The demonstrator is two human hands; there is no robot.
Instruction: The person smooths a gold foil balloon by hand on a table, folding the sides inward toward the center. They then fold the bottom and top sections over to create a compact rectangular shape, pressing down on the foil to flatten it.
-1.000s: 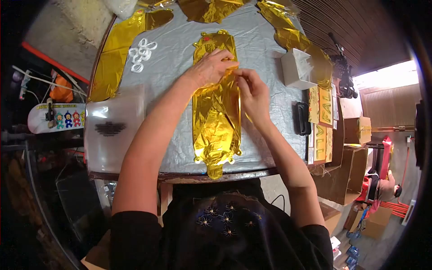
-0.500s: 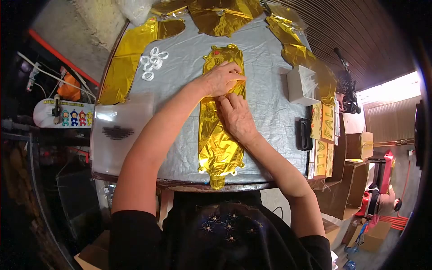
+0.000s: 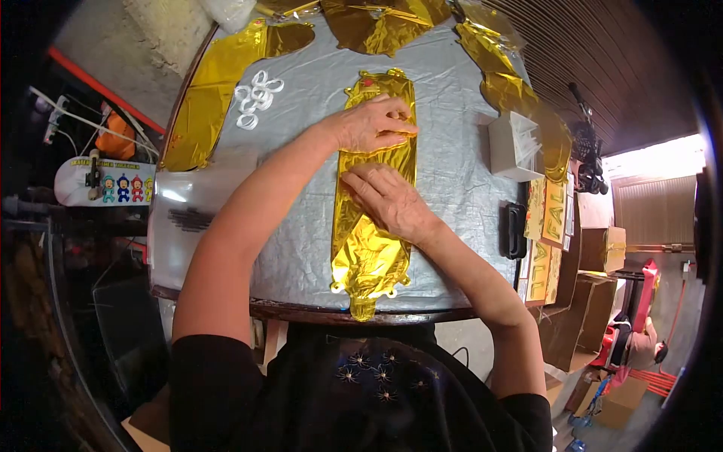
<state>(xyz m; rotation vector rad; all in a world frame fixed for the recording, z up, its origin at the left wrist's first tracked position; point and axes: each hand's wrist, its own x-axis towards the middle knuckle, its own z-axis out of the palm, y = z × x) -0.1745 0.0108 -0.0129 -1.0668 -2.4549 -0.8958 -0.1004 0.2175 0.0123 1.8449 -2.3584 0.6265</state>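
Note:
A flat gold foil balloon (image 3: pixel 369 260) lies lengthwise in front of me, folded into a long strip with small tabs along its ends. The near tip hangs just over the table's front edge. My left hand (image 3: pixel 374 125) rests across its upper part, fingers curled at the right edge and closed on the foil. Just below, my right hand (image 3: pixel 388 200) lies over the middle of the strip with fingers stretched to the left, pressing on the foil. The foil under both palms is hidden.
White ribbon rings (image 3: pixel 258 96) lie at upper left. More gold foil balloons (image 3: pixel 207 105) line the table's left, back and right sides. A white box (image 3: pixel 516 147) holds clear pieces, with a black tray (image 3: pixel 515 230) below it. A clear plastic sheet (image 3: pixel 177 248) covers the left corner.
My right hand has slid left and slightly down across the foil, and its fingers have stretched out. The left hand stays near the same spot. The view has shifted slightly.

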